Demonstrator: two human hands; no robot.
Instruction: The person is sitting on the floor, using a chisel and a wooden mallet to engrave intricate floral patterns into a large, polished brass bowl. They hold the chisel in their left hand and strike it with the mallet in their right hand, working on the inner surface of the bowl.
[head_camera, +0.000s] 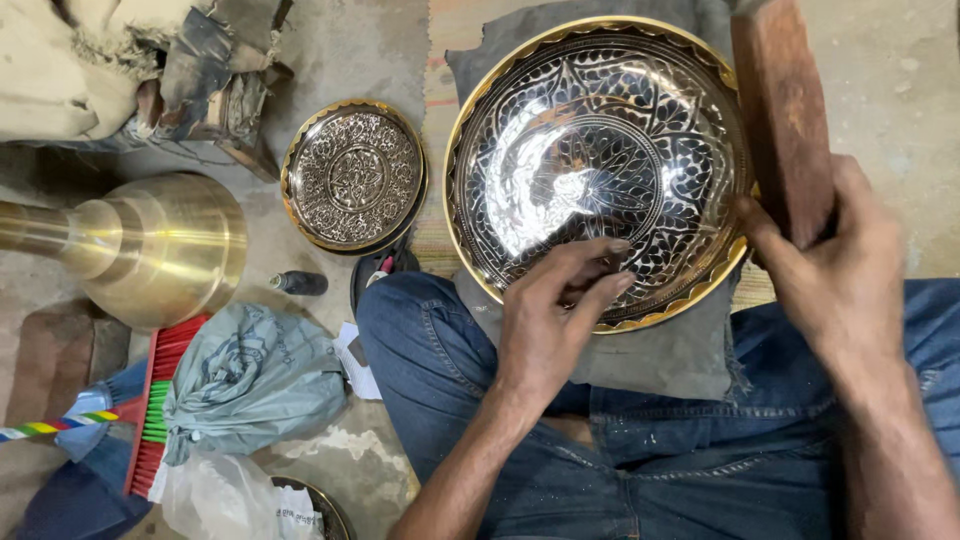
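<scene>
Bowl: a large round brass bowl with a gold rim and a dark engraved floral inside (600, 150) lies tilted on a grey cloth (670, 350) over the person's lap, its open face turned up to the camera.
Left hand: the left hand (555, 320) lies at the bowl's near rim, fingers curled together, fingertips (615, 262) touching the engraved inner wall; whether they pinch a small tool I cannot tell.
Right hand: the right hand (845, 265) is clamped on a reddish-brown wooden block (785, 120), thumb against the bowl's right rim.
Key relation: the bowl lies straight ahead of both hands; the block's long axis runs away from the person along the bowl's right edge; the left hand is the nearer to the engraved face.
Pose: both forearms come up from the lap, wrists bent over the blue jeans (450, 370).
Around: a smaller engraved brass plate (352, 175) and a plain brass bell-shaped vessel (150, 245) sit on the floor to the left, well apart from the hands.
</scene>
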